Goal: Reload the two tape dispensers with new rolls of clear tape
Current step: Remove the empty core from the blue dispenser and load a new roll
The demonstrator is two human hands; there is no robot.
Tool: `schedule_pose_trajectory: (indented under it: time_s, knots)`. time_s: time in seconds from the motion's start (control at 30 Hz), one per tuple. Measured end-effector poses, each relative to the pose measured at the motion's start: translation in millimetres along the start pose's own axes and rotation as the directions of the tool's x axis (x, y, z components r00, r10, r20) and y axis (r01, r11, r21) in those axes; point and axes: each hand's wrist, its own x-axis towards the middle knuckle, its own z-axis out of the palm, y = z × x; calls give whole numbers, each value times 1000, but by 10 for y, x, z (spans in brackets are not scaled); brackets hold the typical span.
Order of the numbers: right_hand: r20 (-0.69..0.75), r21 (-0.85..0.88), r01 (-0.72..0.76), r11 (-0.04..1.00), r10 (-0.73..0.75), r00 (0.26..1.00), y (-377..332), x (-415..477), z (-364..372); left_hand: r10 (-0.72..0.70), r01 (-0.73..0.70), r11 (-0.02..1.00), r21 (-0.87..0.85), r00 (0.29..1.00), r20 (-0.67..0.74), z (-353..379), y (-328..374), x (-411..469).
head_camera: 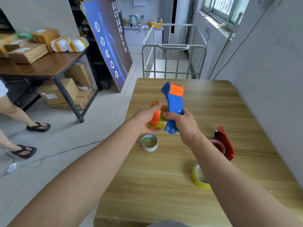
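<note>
The right hand is gripping the blue plastic tape dispenser with the orange head by its lower end, fingers wrapping round the handle. It is holding the dispenser up above the light wood-grain table, orange head pointing away from the person. The left hand is clutching the yellowish clear tape roll at the dispenser's left side, thumb lying over the top and fingers cupping underneath. That roll is sitting around the orange round hub, right against the blue body, though I cannot tell whether it is fully seated. Just below the hands, the empty white cardboard core with the green lining is resting on the table, opening facing up. Over to the right, near the grey wall, the red tape dispenser is lying on the table with a clear ring showing at its left side. Nearer the person, a second yellowish clear tape roll is lying on the table, the right forearm hiding part of it. Off to the left, a person's legs in black sandals are standing on the tiled floor beside the dark brown table stacked with cardboard parcels. A blue poster board is leaning behind that, and a grey metal cage trolley is standing beyond the table's far edge.
</note>
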Motion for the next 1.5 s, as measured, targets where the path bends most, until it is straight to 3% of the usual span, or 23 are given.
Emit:
schedule_pose_trajectory:
  time_s: [0.17,0.33,0.43,0.6,0.77,1.0,1.1,1.3,1.5]
  knots:
    - [35,65,10,998,-12,999,32,25,-8,24,-24,1000,-4,997,73,32,-23,-1]
    - [361,160,61,985,-116,925,95,75,-86,116,-106,993,-55,962,246,-3,-21,-14]
    - [433,216,69,974,-159,887,137,105,-144,152,-134,988,-80,943,295,-32,-3,-29]
    - [497,125,125,984,-171,851,136,117,-173,170,-176,984,0,946,275,-91,73,-29]
    - [534,-38,152,988,-108,839,101,87,-169,203,-230,971,73,943,263,-151,119,-24]
    - [575,-117,137,984,-45,817,85,67,-194,297,-373,920,122,864,406,-265,138,-39]
    - [553,-145,144,979,-40,832,111,42,-166,305,-377,920,106,861,408,-312,164,-53]
    - [535,-186,170,968,-46,843,85,-13,-88,302,-408,883,233,872,384,-324,171,-105]
    - [522,-259,249,933,-81,849,76,-1,-38,260,-381,911,156,827,499,-395,150,-138]
